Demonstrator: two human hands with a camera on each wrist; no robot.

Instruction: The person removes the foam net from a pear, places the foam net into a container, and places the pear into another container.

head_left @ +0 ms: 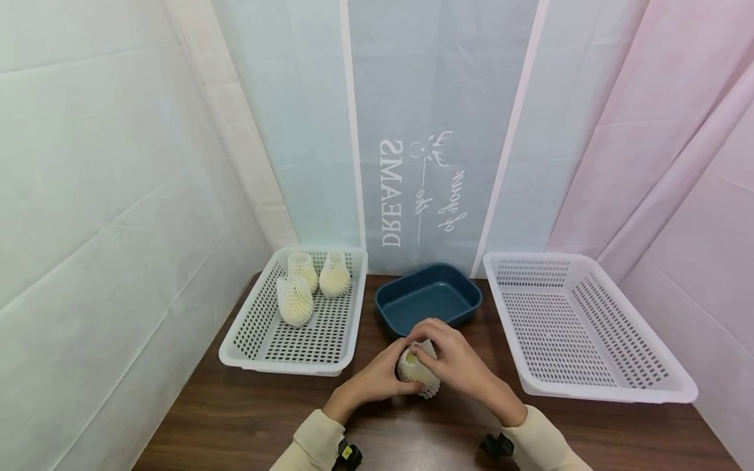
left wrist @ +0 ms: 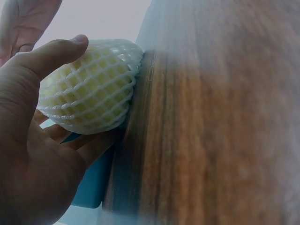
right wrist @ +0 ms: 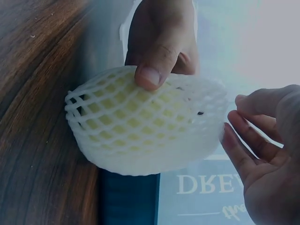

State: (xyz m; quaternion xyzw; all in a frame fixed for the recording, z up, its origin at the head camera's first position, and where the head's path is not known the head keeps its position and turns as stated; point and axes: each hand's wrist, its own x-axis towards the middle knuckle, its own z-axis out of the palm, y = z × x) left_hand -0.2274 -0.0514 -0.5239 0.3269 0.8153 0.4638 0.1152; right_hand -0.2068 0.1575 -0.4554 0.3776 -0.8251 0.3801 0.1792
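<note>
A yellow fruit [head_left: 412, 371] in a white foam net [right wrist: 140, 161] is between both hands in front of the dark blue basin. My left hand [head_left: 377, 377] grips it from the side. The left thumb [left wrist: 63, 52] lies across the netting and the other fingers reach underneath. My right hand [head_left: 456, 358] arches over from the other side. In the right wrist view, the right fingertips [right wrist: 229, 136] are right at the net's end, lightly bent, with the thumb near the index finger. Netting hides most of the fruit's skin.
A white perforated basket [head_left: 347, 366] on the left holds three more netted fruits [head_left: 296, 302]. The dark blue basin [head_left: 430, 294] stands just beyond the hands. Another white basket [head_left: 612, 392] is on the right of the brown wooden table [head_left: 235, 418]. Curtains hang behind.
</note>
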